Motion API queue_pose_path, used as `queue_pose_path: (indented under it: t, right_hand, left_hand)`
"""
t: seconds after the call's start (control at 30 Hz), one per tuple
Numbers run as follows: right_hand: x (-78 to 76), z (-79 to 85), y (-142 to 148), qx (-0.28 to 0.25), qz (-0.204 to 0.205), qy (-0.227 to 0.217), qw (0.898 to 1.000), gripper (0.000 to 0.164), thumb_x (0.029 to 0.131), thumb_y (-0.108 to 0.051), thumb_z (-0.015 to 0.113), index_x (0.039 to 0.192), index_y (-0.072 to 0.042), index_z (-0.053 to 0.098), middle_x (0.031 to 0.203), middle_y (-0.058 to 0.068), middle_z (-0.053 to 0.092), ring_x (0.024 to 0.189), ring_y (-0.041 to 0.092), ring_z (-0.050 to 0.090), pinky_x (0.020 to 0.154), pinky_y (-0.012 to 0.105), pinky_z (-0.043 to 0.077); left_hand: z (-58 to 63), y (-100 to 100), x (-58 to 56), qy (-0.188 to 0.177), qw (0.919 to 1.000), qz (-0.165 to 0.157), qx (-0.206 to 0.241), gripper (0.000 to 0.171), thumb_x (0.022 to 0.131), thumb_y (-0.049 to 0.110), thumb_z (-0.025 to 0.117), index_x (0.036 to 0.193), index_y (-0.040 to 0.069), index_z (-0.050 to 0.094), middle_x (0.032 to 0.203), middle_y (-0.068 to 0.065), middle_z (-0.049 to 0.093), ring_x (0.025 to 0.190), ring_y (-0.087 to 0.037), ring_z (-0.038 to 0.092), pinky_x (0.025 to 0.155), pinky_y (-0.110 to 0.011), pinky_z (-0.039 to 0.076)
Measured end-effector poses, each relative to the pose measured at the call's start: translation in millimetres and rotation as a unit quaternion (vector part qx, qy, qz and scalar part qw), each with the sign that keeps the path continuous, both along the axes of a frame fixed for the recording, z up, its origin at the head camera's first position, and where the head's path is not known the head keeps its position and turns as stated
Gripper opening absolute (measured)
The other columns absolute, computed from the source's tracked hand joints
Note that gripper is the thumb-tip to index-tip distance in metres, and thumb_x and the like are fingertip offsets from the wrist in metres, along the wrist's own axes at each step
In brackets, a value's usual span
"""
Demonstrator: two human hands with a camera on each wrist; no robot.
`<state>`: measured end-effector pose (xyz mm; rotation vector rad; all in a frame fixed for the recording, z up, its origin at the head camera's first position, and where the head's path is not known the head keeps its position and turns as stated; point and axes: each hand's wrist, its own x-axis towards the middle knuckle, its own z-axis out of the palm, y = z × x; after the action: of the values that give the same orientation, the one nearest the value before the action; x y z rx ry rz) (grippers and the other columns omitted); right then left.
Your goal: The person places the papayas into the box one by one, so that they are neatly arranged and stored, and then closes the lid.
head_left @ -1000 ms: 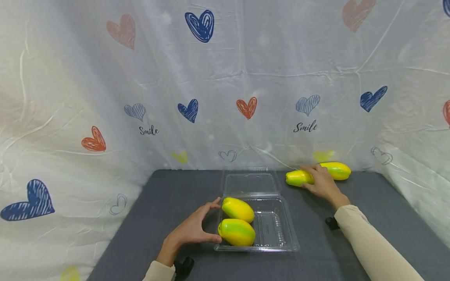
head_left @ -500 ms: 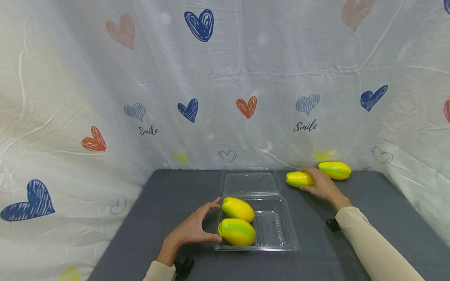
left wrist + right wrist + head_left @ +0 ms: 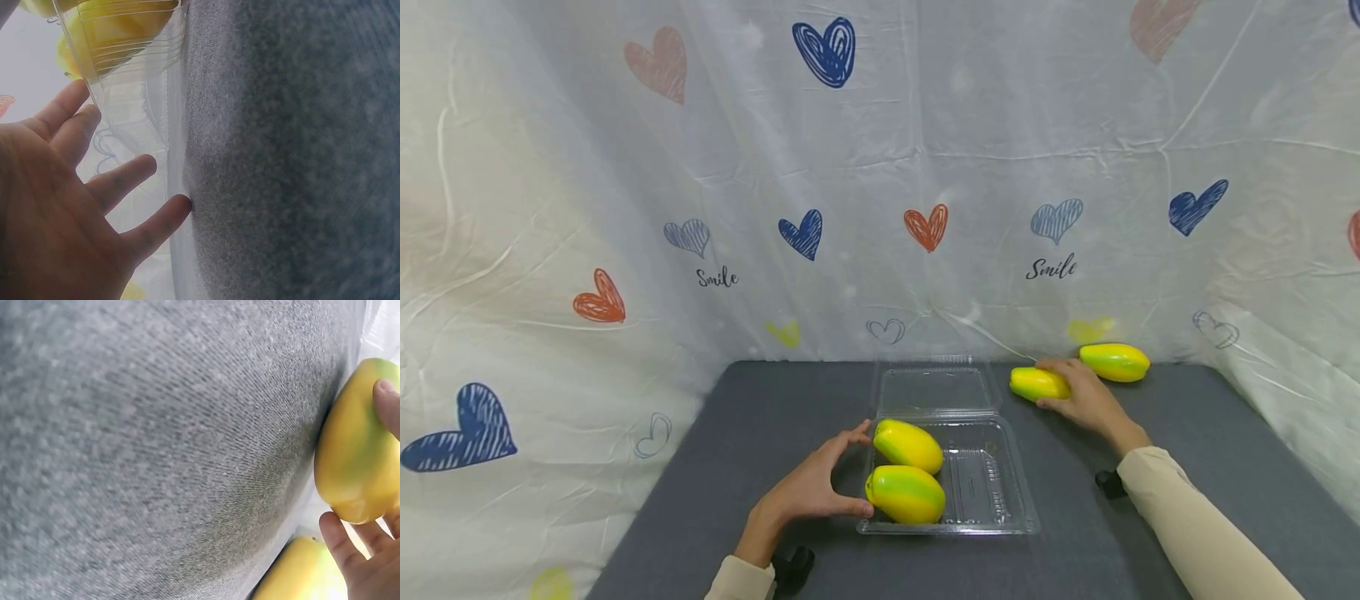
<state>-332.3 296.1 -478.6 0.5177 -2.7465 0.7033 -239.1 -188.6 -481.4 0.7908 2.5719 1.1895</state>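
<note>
In the head view my right hand (image 3: 1084, 402) holds a yellow-green papaya (image 3: 1036, 383) at the back right of the table. The right wrist view shows the thumb on one side of this papaya (image 3: 356, 447) and the fingers about its end. My left hand (image 3: 812, 486), fingers spread, is at the left edge of a clear plastic clamshell box (image 3: 1018, 500). Its fingertips touch the box rim in the left wrist view. Inside the box's left half lie two papayas, a rear one (image 3: 910, 447) and a front one (image 3: 906, 496). The box's lid (image 3: 936, 392) is folded back.
Another papaya (image 3: 1115, 363) lies behind the right hand, near the table's back edge. A curtain printed with hearts (image 3: 865, 167) hangs behind and around the grey table (image 3: 790, 400). The box's right half shows its bare floor.
My right hand has shifted slightly, so the papaya behind it shows more fully. The held papaya stays in nearly the same place. The left hand has not moved.
</note>
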Motion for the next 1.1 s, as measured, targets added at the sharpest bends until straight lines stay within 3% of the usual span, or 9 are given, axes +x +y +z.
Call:
queue_pose_path:
  t: [0.33, 0.8, 1.1]
  right_hand:
    - [7.0, -1.5, -2.4, -0.03, 0.008, 0.03, 0.999, 0.063, 0.083, -0.022, 0.086, 0.136, -0.001, 0.06, 0.135, 0.024, 0.061, 0.116, 0.042, 0.056, 0.099, 0.061, 0.043]
    - [13.5, -2.7, -4.0, -0.051, 0.003, 0.015, 0.999, 0.065, 0.085, -0.027, 0.084, 0.139, -0.001, 0.058, 0.135, 0.024, 0.061, 0.117, 0.041, 0.056, 0.101, 0.059, 0.041]
    - [14.5, -5.0, -2.3, -0.044, 0.003, 0.033, 0.998, 0.067, 0.084, -0.025, 0.085, 0.141, -0.002, 0.058, 0.13, 0.022, 0.065, 0.109, 0.035, 0.057, 0.091, 0.051, 0.045]
  left_hand:
    - [-1.5, 0.5, -0.9, 0.0, 1.0, -0.002, 0.002, 0.083, 0.076, 0.049, 0.087, 0.145, 0.04, 0.042, 0.169, 0.017, 0.02, 0.158, -0.03, 0.021, 0.118, -0.071, 0.026]
    - [-0.6, 0.6, 0.1, -0.003, 1.0, 0.001, 0.0, 0.083, 0.076, 0.05, 0.087, 0.145, 0.04, 0.042, 0.168, 0.02, 0.02, 0.158, -0.029, 0.021, 0.118, -0.071, 0.024]
    - [0.1, 0.8, 0.7, -0.005, 1.0, 0.003, -0.003, 0.083, 0.076, 0.05, 0.088, 0.144, 0.04, 0.042, 0.168, 0.021, 0.019, 0.158, -0.029, 0.021, 0.118, -0.071, 0.025]
